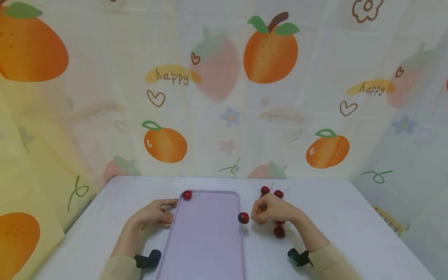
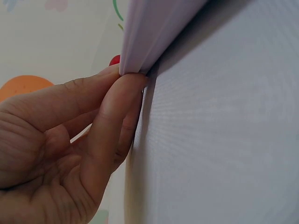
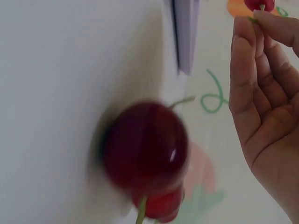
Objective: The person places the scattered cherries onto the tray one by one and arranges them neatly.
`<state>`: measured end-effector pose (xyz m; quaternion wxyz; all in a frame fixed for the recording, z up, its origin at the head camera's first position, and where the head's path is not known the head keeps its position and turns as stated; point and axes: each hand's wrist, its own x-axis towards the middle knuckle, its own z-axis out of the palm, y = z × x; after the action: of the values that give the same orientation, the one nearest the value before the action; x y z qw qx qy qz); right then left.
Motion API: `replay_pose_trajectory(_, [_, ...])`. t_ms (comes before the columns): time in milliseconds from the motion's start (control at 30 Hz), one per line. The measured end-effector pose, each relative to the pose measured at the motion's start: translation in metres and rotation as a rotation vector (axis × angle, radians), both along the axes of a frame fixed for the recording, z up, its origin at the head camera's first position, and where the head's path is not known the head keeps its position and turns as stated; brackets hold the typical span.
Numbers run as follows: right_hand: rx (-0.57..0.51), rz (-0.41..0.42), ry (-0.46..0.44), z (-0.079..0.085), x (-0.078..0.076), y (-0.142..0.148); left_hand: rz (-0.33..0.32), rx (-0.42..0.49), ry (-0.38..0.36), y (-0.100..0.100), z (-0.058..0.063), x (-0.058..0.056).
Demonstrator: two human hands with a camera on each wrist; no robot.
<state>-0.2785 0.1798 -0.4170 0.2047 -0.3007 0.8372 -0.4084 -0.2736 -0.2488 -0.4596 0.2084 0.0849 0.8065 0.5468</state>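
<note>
A light purple tray [image 1: 206, 241] lies on the white table, with one red cherry [image 1: 187, 195] at its far left corner. My left hand [image 1: 154, 214] is at the tray's left side; the left wrist view has thumb and index finger pinching the tray's rim [image 2: 145, 37]. Between thumb and fingertips my right hand [image 1: 274, 209] holds a dark red cherry [image 1: 243, 217] by its green stem. That cherry hangs over the tray's right edge. In the right wrist view the held cherry [image 3: 259, 3] is partly cut off by the frame's top.
Several more cherries lie on the table right of the tray, among them one near cherry [image 1: 279, 232] and one far cherry [image 1: 265, 190]; my right hand partly covers the group. A fruit-patterned cloth [image 1: 217, 147] hangs behind the table [image 1: 336, 217].
</note>
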Motion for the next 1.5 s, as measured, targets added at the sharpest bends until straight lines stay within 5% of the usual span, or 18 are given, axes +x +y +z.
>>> replay_pose_trajectory(333, [-0.055, -0.011, 0.019, 0.005, -0.012, -0.043, -0.011, 0.006, 0.005, 0.0, 0.001, 0.001])
replay_pose_trajectory(1000, [-0.174, -0.17, 0.054, 0.006, -0.03, -0.112, -0.002, 0.002, -0.007, 0.001, 0.001, 0.0])
replay_pose_trajectory(1500, [-0.124, -0.243, 0.159, -0.014, -0.03, -0.168, 0.001, 0.001, 0.001, 0.001, 0.001, 0.0])
